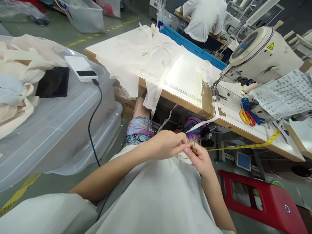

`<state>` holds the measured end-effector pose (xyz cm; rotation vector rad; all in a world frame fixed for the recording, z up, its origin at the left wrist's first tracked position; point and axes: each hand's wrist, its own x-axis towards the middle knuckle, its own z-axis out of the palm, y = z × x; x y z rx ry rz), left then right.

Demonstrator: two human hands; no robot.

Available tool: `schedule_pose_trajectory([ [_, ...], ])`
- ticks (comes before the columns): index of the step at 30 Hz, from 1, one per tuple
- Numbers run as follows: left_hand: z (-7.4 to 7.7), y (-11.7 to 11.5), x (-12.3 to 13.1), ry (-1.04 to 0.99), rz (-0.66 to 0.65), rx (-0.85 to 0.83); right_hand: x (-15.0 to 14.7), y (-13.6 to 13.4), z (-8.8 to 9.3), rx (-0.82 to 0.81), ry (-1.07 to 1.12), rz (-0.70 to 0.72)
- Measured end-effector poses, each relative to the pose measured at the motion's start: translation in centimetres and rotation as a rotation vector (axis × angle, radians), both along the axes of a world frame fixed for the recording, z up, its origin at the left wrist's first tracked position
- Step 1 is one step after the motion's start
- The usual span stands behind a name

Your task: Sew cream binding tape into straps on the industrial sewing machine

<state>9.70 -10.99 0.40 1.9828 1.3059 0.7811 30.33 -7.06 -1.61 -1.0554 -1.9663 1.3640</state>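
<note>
I am watching a seated person whose two hands meet over the lap, just in front of a pale shirt. The left hand (168,144) reaches across with its fingers curled towards the thumb; I cannot tell whether its grip is closed on anything, since the fingertips hide what is there. The right hand (201,159) has its grip pinched on a slim brown-handled tool (194,150), which stands upright between thumb and fingers with a thin metal shaft pointing up. A bit of pale cloth (185,158) shows just below the two hands, and a white fabric strip (204,123) runs from the sewing machine (263,48) down towards them.

The machine stands on the right of the worktop (186,73), which has ruler markings (182,89) near its front edge. Pale fabric (124,48) spreads across the far left part and hangs over the edge. A printed sheet (282,94) is fixed before the machine, near a blue bundle (252,111), and a yellow measuring tape (255,145) slants across the front edge.

To the left, a white power bank (81,69) with a black cable (91,120) sits on a translucent plastic bin (73,130). A red stool (275,203) stands at the right, and a co-worker in a white shirt (207,19) is at the back
</note>
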Motion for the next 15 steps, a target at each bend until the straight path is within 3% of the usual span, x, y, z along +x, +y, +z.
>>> schedule_pose_trajectory([
  [6, 0.6, -3.3, -2.8, -0.136, 0.065, 0.0, 1.9, 0.7, -0.6, 0.017, 0.04, -0.084],
  [11, -1.1, -2.3, 0.0, -0.036, 0.231, 0.076, -0.8, -1.6, 0.2, -0.129, 0.037, 0.114],
  [15, -2.3, -2.5, 1.7, 0.095, 0.266, 0.182, -2.5, -2.3, -0.5, -0.151, 0.055, 0.097],
])
